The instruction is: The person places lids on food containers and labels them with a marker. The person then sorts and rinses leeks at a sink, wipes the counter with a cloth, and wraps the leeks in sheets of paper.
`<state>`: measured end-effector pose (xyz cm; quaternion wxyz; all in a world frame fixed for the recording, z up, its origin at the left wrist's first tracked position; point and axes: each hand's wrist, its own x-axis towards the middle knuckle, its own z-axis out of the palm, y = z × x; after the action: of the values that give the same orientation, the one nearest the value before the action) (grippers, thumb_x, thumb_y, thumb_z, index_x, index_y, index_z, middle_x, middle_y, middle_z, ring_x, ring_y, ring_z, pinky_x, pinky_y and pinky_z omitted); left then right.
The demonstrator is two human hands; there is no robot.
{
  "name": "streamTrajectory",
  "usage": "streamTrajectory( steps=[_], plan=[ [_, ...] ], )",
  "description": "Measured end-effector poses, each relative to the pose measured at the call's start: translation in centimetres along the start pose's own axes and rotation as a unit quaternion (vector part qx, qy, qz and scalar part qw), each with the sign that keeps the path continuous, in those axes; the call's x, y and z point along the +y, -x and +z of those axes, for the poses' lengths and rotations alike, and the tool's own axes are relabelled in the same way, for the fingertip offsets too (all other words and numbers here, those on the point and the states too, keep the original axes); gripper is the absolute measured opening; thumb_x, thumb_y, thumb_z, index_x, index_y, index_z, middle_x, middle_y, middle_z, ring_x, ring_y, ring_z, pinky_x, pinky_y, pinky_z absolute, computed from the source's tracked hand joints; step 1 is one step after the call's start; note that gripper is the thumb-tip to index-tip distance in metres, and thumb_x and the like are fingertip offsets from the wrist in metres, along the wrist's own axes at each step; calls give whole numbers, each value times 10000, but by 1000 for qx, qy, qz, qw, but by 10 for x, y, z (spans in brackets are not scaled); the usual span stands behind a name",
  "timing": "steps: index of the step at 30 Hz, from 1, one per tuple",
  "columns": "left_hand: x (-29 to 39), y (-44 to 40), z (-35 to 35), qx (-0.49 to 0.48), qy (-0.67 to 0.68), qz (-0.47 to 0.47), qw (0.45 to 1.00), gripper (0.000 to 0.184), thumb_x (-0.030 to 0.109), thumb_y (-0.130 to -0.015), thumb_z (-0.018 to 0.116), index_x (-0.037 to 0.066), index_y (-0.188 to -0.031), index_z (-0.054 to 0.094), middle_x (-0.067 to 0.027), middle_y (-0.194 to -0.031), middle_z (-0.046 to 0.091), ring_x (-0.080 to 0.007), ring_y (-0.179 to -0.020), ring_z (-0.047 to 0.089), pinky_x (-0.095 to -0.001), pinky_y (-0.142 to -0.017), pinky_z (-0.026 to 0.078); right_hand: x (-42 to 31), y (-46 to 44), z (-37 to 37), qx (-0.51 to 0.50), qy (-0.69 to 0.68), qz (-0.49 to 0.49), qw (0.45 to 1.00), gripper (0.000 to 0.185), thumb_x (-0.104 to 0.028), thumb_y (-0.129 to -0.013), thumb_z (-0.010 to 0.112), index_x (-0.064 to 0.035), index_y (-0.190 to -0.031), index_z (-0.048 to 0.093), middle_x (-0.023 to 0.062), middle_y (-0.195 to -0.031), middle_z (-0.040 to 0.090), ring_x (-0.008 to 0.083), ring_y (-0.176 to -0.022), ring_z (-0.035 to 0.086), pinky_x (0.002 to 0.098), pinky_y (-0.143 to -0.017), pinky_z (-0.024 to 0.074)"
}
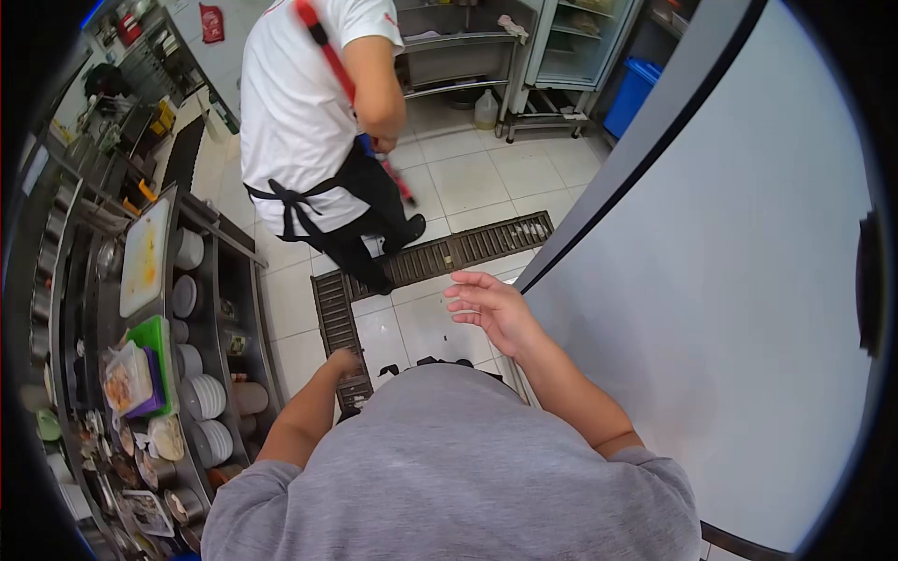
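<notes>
My right hand (pixel 491 310) is raised in front of me with its fingers apart, holding nothing. It is near the edge of a large pale door panel (pixel 711 280) on the right. My left hand (pixel 346 363) hangs low at my side, above a floor drain grate (pixel 337 313); its fingers are too small and blurred to make out. Ahead, a person in a white shirt (pixel 299 112) and black apron faces away from me. A red-handled pole (pixel 329 51) crosses that person's shoulder and reaches down towards the floor.
On the left, a steel shelf unit holds stacked white plates (pixel 208 397), a stained cutting board (pixel 147 257), a green tray (pixel 161 355) and food containers. Further off are a glass-door fridge (pixel 571 47), a blue bin (pixel 633 98) and a plastic jug (pixel 485 110).
</notes>
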<state>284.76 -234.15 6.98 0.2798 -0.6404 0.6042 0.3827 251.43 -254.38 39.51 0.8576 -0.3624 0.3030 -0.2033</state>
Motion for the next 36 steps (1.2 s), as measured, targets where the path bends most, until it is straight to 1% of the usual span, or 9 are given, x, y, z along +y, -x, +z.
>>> streamTrajectory(
  steps=[5,7,11,15,17,22,27,31,36],
  plan=[
    [-33,-23,62,2,204,-68,977,229,226,-866,527,52,-862,676,-67,-825,683,-250,-680,664,-417,-542,517,9,2,-73,83,-51,-3,995,350,-129,-856,625,-27,-1173,516,82,-995,632,162,-877,604,315,-802,490],
    [-3,1,24,4,375,-222,900,217,210,-861,532,52,-887,679,-67,-886,691,-249,-737,669,-426,-555,512,15,-1,-91,107,-62,-1,992,335,-116,-855,616,-25,-1162,517,84,-981,632,167,-862,608,316,-798,491],
    [18,0,12,114,569,-160,799,202,204,-861,564,26,-923,635,-61,-756,631,-181,-602,592,-333,-496,468,25,-14,-104,122,-84,29,989,307,-99,-865,583,-23,-1155,515,92,-960,633,179,-841,615,319,-784,498],
    [42,7,-30,97,505,-142,846,171,184,-877,558,20,-882,607,-50,-658,561,-149,-534,519,-295,-465,430,24,-31,-93,112,-88,40,989,315,-101,-868,574,-19,-1166,507,98,-966,634,183,-848,615,321,-780,502],
    [19,-24,-9,121,505,-115,847,248,221,-803,556,3,-740,656,-145,-731,653,-264,-648,651,-388,-613,523,24,-43,-82,109,-90,43,989,325,-106,-868,576,-15,-1172,504,102,-971,635,185,-854,615,324,-782,503],
    [-31,-31,-25,165,290,18,942,246,245,-814,597,31,-900,681,-154,-904,685,-320,-885,653,-400,-773,506,31,-75,-35,100,-58,55,992,316,-108,-864,586,-9,-1157,520,100,-970,635,184,-856,613,317,-773,498],
    [-64,45,-88,143,446,135,873,213,208,-894,610,29,-1008,625,-55,-852,646,-148,-765,602,-304,-719,492,49,-108,15,119,-42,109,986,312,-112,-861,591,-14,-1151,529,91,-956,632,180,-852,612,308,-759,495],
    [-119,36,-130,123,441,49,887,275,255,-872,616,32,-1030,643,-93,-926,673,-170,-818,623,-321,-756,502,59,-140,35,121,-21,131,984,304,-107,-882,578,-7,-1163,520,103,-951,638,184,-825,628,311,-754,510],
    [-103,5,-232,208,599,111,766,290,260,-868,625,8,-1012,632,-55,-784,646,-145,-737,606,-274,-671,493,52,-169,13,192,76,89,974,313,-124,-850,591,-6,-1138,557,84,-904,642,172,-795,622,305,-718,514]
  ],
)
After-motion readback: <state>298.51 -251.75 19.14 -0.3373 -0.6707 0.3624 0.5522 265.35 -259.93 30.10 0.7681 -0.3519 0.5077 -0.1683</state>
